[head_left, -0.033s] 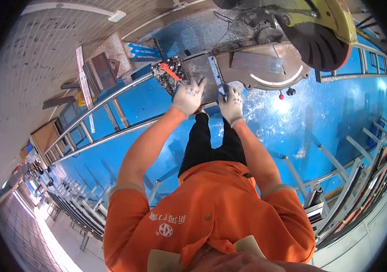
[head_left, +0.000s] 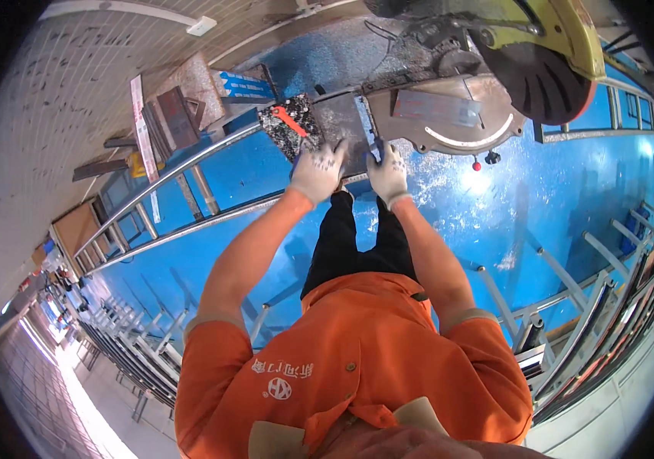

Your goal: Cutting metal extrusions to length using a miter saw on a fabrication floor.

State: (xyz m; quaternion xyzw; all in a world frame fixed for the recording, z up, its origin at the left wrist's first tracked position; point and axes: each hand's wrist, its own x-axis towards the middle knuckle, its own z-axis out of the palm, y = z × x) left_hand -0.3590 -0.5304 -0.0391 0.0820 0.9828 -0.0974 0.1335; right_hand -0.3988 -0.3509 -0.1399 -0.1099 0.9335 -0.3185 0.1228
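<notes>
My left hand point(head_left: 318, 173), in a white glove with a dark palm, rests at the near edge of a flat grey metal plate point(head_left: 342, 122), its fingers stretched over it. My right hand point(head_left: 389, 173), gloved alike, lies by the plate's near right corner, thumb and fingers apart. Parts of its fingertips are hard to make out. Beyond my left fingers an orange-red wrench point(head_left: 288, 120) lies on a black-and-white speckled board point(head_left: 272, 128). To the right is the round table point(head_left: 434, 84) of a cut-off saw, bearing a rectangular grey plate point(head_left: 438, 107).
A yellow-green saw head point(head_left: 572, 34) with a dark circular blade point(head_left: 545, 80) hangs at the far right. Roller rails point(head_left: 197, 153) run leftward past some loose metal bars point(head_left: 174, 118). Racks of long profiles point(head_left: 602, 329) stand at the right and behind me. Light chips litter the blue floor point(head_left: 449, 191).
</notes>
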